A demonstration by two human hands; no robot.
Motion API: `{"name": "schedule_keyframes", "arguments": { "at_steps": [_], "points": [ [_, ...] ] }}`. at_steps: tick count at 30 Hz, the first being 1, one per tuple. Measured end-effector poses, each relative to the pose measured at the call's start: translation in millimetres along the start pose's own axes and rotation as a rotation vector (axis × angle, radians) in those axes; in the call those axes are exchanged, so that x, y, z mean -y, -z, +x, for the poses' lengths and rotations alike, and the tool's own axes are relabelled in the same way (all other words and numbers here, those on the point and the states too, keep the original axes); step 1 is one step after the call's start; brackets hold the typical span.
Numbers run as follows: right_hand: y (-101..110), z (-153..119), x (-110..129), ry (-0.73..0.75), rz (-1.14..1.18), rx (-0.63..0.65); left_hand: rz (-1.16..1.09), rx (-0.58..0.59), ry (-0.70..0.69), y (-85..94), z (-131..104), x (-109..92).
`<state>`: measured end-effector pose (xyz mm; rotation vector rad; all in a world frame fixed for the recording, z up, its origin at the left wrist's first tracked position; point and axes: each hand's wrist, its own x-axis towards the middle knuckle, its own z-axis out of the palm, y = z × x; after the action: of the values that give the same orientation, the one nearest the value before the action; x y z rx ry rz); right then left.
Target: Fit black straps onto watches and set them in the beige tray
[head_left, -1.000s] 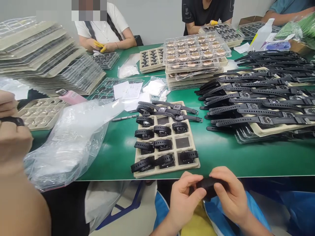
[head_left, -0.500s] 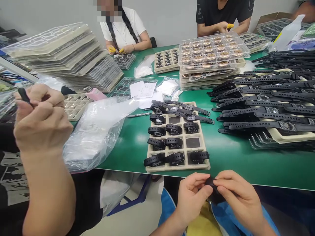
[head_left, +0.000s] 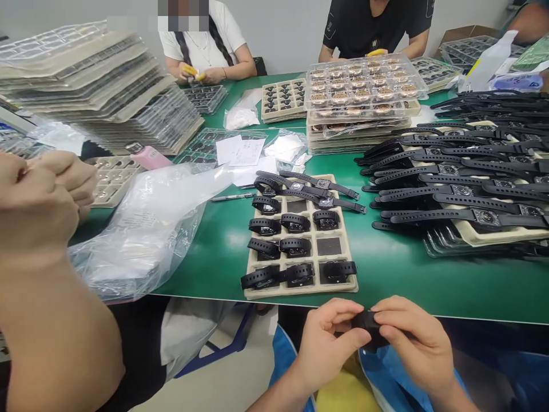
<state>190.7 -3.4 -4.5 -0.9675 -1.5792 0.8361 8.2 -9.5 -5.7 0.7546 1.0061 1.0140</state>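
Just below the table's front edge, my left hand (head_left: 328,343) and my right hand (head_left: 420,346) both grip one black watch (head_left: 369,325) between thumbs and fingers. Part of it is hidden behind my fingers. Right beyond my hands lies a beige tray (head_left: 352,286) with compartments. Several black watches (head_left: 295,221) with looped straps stand in it, and a few (head_left: 323,184) lie with straps stretched out across its far end. One compartment (head_left: 329,246) on the tray's right side shows its bare dark base.
A co-worker's arm (head_left: 60,320) fills the left side. Behind it are a plastic bag (head_left: 150,229) and tall stacked trays (head_left: 128,97). Flat-strapped watches (head_left: 454,191) are piled right, near stacked trays of round parts (head_left: 364,86). Two people sit across the green table (head_left: 398,286).
The view has shifted slightly to the right. The co-worker's fists at left have moved lower and toward the left edge. My hands keep hold of the watch, which shows a little more now.
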Motion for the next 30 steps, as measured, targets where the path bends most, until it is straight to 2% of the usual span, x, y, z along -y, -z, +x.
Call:
{"name": "schedule_keyframes", "arguments": {
  "at_steps": [6, 10, 15, 18, 21, 24, 26, 30],
  "points": [
    [5, 7, 2, -0.058, 0.009, 0.059, 0.065, -0.007, -0.012, 3.4, 2, -1],
    [3, 6, -2, -0.068, -0.017, 0.063, -0.069, -0.026, -0.048, -1.2, 4, 4],
    [-1, -5, -8, -0.064, -0.009, -0.042, -0.151, -0.044, -0.093, -6.9, 0, 10],
    [3, -10, -8, 0.006, -0.015, -0.027, -0.066, -0.033, -0.139, -5.3, -5, 8],
    [11, -10, -5, 0.072, -0.077, 0.026, 0.073, 0.014, -0.267, -1.6, -8, 1],
    [15, -10, -3, 0.071, -0.074, 0.063, 0.194, 0.043, -0.387, 0.2, -8, -6],
    [15, -12, -2, 0.063, -0.036, 0.048, 0.229, 0.049, -0.408, -0.4, -7, -7],
    [11, -15, -2, 0.057, 0.008, -0.001, 0.209, 0.051, -0.359, -3.3, -8, -3]
  ]
}}
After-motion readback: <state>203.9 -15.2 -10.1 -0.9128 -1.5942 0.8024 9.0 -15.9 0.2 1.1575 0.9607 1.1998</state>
